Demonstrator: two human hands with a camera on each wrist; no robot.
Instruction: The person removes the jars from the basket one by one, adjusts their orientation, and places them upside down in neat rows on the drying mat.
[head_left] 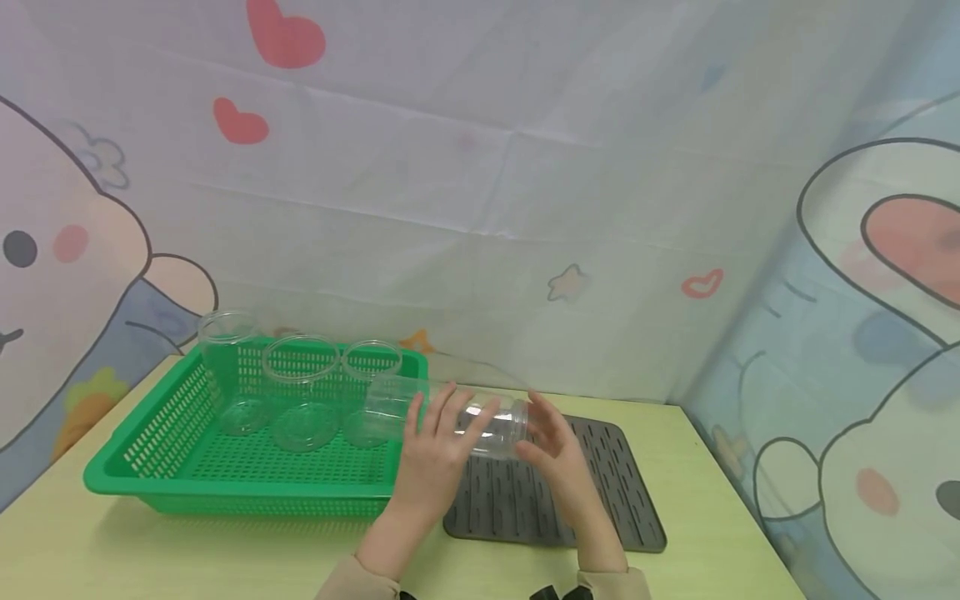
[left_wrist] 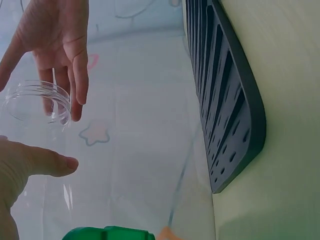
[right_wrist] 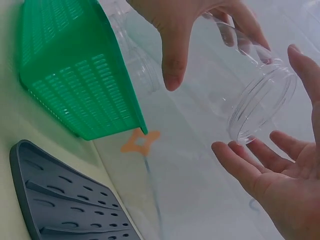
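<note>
You hold a clear jar (head_left: 501, 435) on its side in the air, your left hand (head_left: 433, 457) gripping its body and your right hand (head_left: 557, 446) poised at its threaded mouth, fingers spread wide; whether those fingertips touch the rim cannot be told. The jar spans from the right end of a green basket (head_left: 262, 488), where three clear jars (head_left: 303, 429) stand upright, to over a dark grey mat (head_left: 513, 512) on the pale yellow table (head_left: 712, 483).
</note>
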